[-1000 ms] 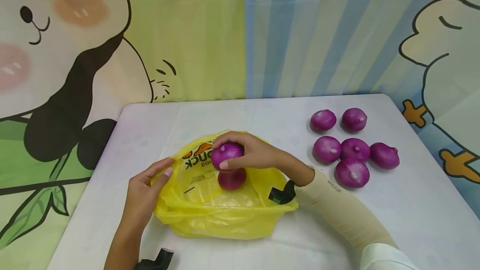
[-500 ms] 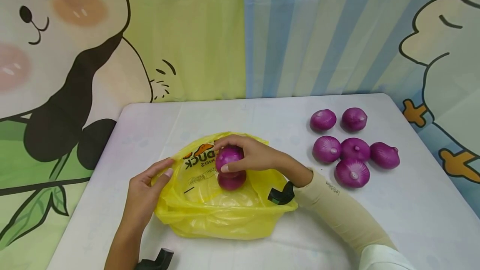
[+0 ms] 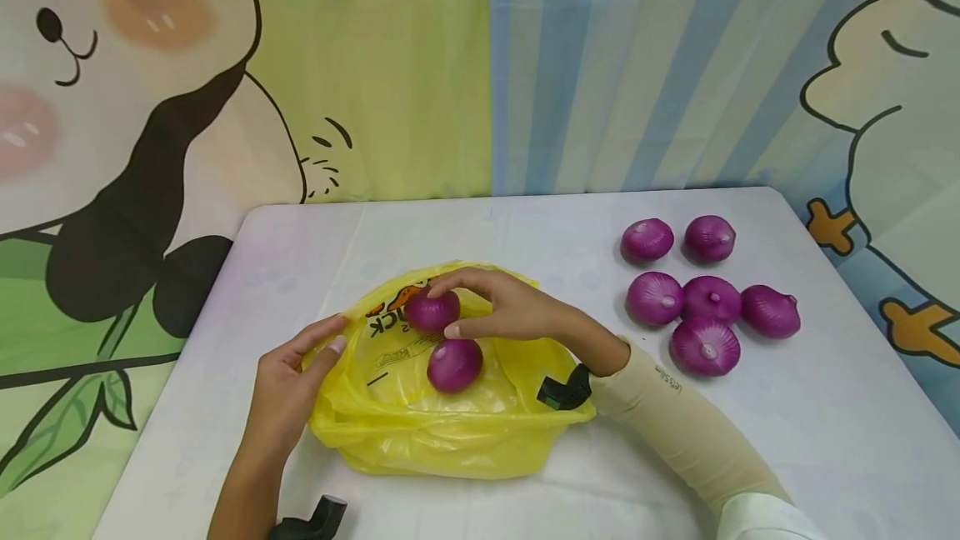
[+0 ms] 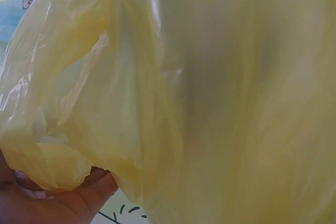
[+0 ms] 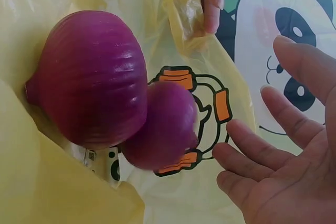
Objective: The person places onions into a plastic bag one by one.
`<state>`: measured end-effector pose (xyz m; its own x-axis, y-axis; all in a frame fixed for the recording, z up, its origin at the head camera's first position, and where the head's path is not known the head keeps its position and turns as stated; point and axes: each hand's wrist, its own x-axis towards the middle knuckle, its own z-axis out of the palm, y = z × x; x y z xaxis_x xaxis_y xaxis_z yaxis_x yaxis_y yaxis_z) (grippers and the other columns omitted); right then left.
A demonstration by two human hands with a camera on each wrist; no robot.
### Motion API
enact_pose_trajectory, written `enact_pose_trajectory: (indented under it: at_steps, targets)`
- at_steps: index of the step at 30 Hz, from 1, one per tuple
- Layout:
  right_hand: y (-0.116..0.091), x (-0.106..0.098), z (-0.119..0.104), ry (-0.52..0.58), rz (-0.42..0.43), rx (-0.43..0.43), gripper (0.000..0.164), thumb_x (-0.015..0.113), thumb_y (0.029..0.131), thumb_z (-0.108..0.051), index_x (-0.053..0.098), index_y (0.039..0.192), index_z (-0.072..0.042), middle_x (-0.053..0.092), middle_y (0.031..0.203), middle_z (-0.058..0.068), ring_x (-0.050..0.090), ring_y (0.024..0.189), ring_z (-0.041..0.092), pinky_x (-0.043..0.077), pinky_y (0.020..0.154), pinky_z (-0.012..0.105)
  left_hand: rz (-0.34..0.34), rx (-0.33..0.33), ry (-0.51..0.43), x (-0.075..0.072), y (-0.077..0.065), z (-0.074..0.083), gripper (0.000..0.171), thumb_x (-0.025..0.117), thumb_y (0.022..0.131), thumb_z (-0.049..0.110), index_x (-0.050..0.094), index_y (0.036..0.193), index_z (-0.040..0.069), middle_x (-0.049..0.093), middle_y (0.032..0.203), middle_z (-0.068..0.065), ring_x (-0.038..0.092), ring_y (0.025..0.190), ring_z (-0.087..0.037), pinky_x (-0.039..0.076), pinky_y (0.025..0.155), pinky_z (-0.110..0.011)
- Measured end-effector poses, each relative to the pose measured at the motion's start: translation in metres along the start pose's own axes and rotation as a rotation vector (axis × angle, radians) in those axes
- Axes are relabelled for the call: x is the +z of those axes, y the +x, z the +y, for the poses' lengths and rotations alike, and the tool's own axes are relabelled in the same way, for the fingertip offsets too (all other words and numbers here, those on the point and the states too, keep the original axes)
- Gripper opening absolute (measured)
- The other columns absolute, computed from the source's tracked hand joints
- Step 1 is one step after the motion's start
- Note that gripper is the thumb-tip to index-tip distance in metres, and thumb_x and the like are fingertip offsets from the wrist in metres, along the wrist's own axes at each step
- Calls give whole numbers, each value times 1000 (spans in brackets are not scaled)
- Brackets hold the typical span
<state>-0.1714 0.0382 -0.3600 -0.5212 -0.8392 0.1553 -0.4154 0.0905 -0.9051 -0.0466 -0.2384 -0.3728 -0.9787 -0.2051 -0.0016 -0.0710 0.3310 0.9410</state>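
Observation:
A yellow plastic bag (image 3: 450,444) with printed letters lies with its mouth spread on the table. Two purple onions are inside: one onion (image 3: 432,312) is farther back, the other onion (image 3: 454,366) nearer the front. My left hand (image 3: 288,382) pinches the bag's left rim between thumb and fingers; its fingers (image 4: 100,190) show under the plastic in the left wrist view. Over the bag, my right hand (image 3: 510,307) has its fingers spread. In the right wrist view, a gap separates those fingers (image 5: 252,142) from the small-looking onion (image 5: 163,124).
To the right on the white table (image 3: 570,240), several more onions rest: a close cluster around the middle onion (image 3: 711,299), with a back pair including one onion (image 3: 647,240). A cartoon-printed curtain (image 3: 405,65) hangs behind the table.
My right hand has let go of its onion, which now rests in the bag. The two onions have shifted apart, one farther back and left. The left hand keeps its hold.

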Motion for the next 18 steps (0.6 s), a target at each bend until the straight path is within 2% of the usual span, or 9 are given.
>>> enact_pose_trajectory:
  at_steps: [9,18]
  targets:
    - [-4,-4,-4,45,4,8,44,69,91,-12,56,133,-7,53,137,7,44,129,15,29,113,49,-5,4,18,-1,0,0,39,60,98,28,63,130,5,59,132,-4,45,131,-14,38,98,-10]
    - [-4,-7,-5,46,14,-4,42,69,91,-10,57,132,-8,55,134,-1,45,129,13,26,114,37,-8,0,9,-1,0,1,38,60,98,27,63,129,5,59,132,-4,45,131,-14,37,99,-11]
